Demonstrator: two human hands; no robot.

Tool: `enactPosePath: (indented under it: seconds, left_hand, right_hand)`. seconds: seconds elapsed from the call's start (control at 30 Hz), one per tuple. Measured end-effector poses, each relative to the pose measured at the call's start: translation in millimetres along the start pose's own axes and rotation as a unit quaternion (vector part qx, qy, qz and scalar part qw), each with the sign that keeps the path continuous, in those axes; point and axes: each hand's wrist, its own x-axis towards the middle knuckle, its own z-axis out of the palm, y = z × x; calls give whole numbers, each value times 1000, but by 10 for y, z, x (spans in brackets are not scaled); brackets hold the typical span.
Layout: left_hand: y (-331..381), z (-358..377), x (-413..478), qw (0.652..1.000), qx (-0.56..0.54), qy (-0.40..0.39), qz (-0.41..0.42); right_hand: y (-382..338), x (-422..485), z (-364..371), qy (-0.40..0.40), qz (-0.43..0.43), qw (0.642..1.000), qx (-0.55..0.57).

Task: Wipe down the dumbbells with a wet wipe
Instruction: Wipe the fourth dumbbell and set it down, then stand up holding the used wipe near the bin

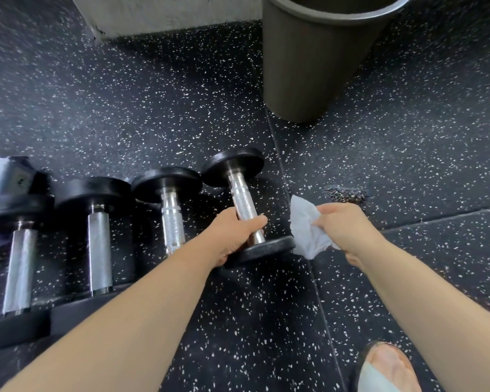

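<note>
Dumbbell gripped, wet wipe held beside it

The rightmost dumbbell [239, 205] is gripped by the left hand [232, 236]; a crumpled wet wipe [306, 227] is pinched by the right hand [345, 230].

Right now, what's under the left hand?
The left hand grips the knurled handle of the rightmost dumbbell. It covers the handle's near part; whether the near plate touches the floor cannot be told.

The left forearm [130, 321] and the right forearm [425, 301] are bare along their whole visible length, as are the left hand [232, 236] and the right hand [348, 227], and at the lower right edge one foot [391, 360] wears what seems to be an open sandal [363, 359] with a pale greenish strap [374, 379] and brownish rim.
</note>
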Motion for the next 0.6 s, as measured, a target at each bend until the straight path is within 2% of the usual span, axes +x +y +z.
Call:
enactPosePath:
  seconds: [0.13, 0.37, 0.47, 0.6]
  left_hand:
    - [-43, 43, -13, 999, -49, -3, -7]
    - [3, 127, -48, 999, -43, -9, -5]
    - [44, 120, -43, 1000, -13, -19, -6]
    - [158, 155, -65, 995, 93, 8, -25]
  right_hand:
    - [-2, -54, 53, -31, -24, 999, -28]
    - [-25, -76, 76, -50, -30, 998, -32]
    - [-23, -38, 88, -46, -24, 998, -32]
    - [-3, 32, 88, -38, -19, 999, -21]
